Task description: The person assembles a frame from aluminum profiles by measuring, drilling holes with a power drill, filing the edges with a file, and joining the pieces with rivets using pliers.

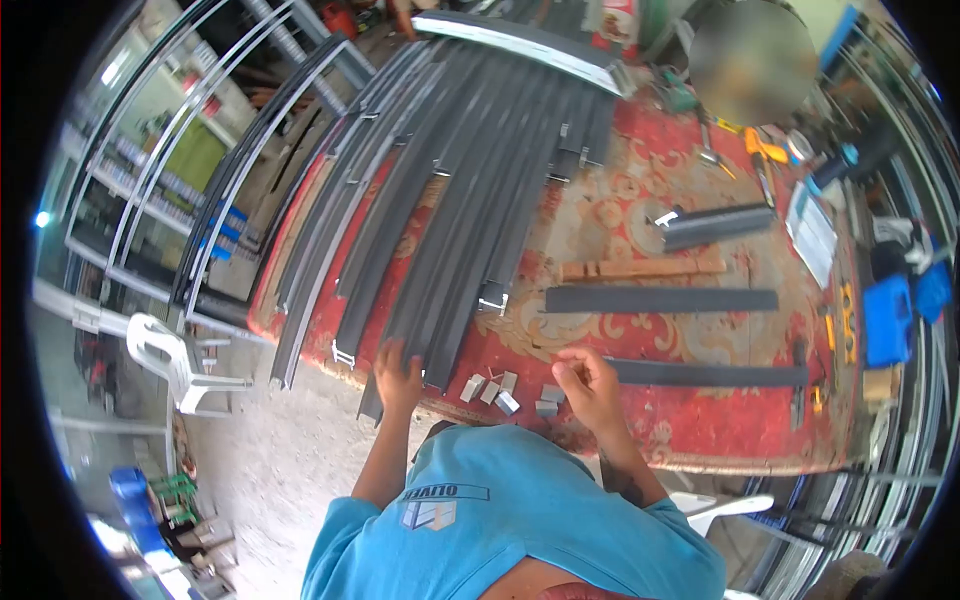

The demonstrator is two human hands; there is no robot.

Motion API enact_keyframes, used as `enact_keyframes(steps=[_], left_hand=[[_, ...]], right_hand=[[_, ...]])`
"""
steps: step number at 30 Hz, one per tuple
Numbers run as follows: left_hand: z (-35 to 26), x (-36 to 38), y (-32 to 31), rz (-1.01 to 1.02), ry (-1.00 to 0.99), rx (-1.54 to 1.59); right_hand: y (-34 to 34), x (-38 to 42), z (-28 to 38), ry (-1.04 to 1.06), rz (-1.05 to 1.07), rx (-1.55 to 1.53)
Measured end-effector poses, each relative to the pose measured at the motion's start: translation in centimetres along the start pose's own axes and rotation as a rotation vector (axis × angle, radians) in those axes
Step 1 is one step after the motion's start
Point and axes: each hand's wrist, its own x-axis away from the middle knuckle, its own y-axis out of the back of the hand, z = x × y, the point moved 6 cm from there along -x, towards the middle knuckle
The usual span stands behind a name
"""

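My left hand [398, 376] lies at the near ends of the long dark metal profiles [452, 220], fingers somewhat apart, touching one profile. My right hand [590, 384] is raised over the near part of the red carpet [700, 430], thumb and fingers curled together; anything between them is too small to tell. Between the hands, close to the carpet's front edge, lie several small silver metal pieces [507, 402]. Right of my right hand a short dark profile [710, 374] lies crosswise, with another dark profile [660, 299] and a wooden strip [645, 269] beyond it.
At the back are a white-edged profile [520, 50], a hammer [712, 156] and an orange tool [766, 147]. A white sheet [811, 234] and a blue case [888, 320] are on the right. A white plastic chair [180, 365] stands left, near curved metal frames [262, 165].
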Motion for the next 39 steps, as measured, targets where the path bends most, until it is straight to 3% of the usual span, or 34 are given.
enact_keyframes(steps=[8,12,18,21,23,25,30,34,37,39], left_hand=[[-0.7,-0.9,-2.8,0.198,0.011,-0.325],[-1.7,-0.5,-2.6,0.254,0.048,-0.328],[-1.5,-0.3,-3.2,0.248,0.063,-0.312],[-1.6,-0.2,-3.1,0.173,0.013,-0.292],[-2.7,-2.1,-3.1,0.063,-0.066,-0.294],[-4.6,-5.3,-3.9,0.069,-0.149,-0.247],[-9.5,-15.0,-8.7,0.107,-0.303,-0.158],[-11.0,-19.0,-12.6,0.196,-0.308,-0.205],[-10.5,-19.4,-13.9,0.291,-0.196,-0.269],[-10.4,-19.5,-14.2,0.306,-0.186,-0.275]], right_hand=[[-0.1,-4.9,-0.6,0.217,0.039,0.335],[-0.8,-5.9,0.0,0.193,0.085,0.407],[-0.9,-7.4,1.1,0.298,0.165,0.411],[0.6,-8.7,0.0,0.300,0.094,0.466],[1.5,-9.7,-0.3,0.311,0.055,0.498],[2.5,-10.9,-1.2,0.215,0.076,0.496],[4.1,-15.0,0.0,0.292,-0.003,0.512],[5.3,-18.9,0.7,0.270,-0.016,0.529],[6.0,-22.1,0.6,0.306,-0.052,0.536],[6.1,-24.1,-0.4,0.217,-0.019,0.521]])
